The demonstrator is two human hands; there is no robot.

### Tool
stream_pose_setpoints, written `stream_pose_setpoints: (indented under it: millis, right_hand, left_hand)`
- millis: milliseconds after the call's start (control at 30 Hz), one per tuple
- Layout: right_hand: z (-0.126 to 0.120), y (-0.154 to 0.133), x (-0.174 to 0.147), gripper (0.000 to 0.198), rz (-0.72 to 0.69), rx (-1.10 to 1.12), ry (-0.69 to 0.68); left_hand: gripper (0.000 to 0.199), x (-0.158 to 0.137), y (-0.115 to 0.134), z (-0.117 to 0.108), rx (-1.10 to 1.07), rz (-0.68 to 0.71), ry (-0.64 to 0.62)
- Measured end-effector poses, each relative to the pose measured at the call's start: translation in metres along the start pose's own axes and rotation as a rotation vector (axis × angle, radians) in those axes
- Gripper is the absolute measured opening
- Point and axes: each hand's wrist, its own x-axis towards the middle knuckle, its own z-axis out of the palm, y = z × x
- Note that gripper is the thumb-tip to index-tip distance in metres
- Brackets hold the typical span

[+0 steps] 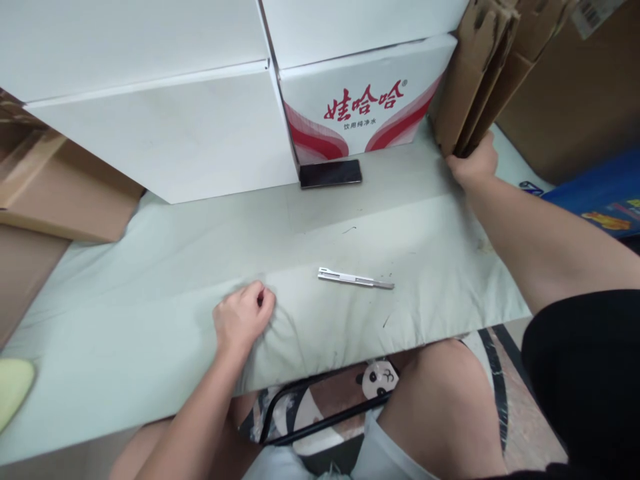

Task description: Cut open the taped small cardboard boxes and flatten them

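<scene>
My left hand (243,309) rests as a loose fist on the covered table (165,267), and nothing shows in it. At the far right, my right hand (477,162) grips the lower edge of some folded cardboard (463,80), which stands upright in several layers. Its fingers are partly hidden behind the cardboard. Between my two hands lies a white utility knife (350,277), its blade extended to the right. A dark phone (331,174) lies flat at the foot of a white carton (367,110) with red lettering.
Large white boxes (165,133) form a wall at the back. Brown cardboard boxes (75,187) stand at the left, and a big brown carton (575,93) at the right. A blue package (600,193) lies beside my right forearm. A yellow-green object (14,390) sits at the left edge.
</scene>
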Motion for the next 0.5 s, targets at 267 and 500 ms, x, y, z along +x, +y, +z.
stream_pose_setpoints:
  millis: [267,500]
  right_hand:
    - [-0.004,0.003,0.01,0.086,-0.09,0.11,0.07]
    - [-0.005,-0.008,0.028,0.084,-0.361,0.129,0.004]
  left_hand:
    - [0.034,0.0,0.001,-0.001,0.007,-0.001,0.0]
    - [0.034,-0.001,-0.001,0.001,0.01,-0.004,-0.001]
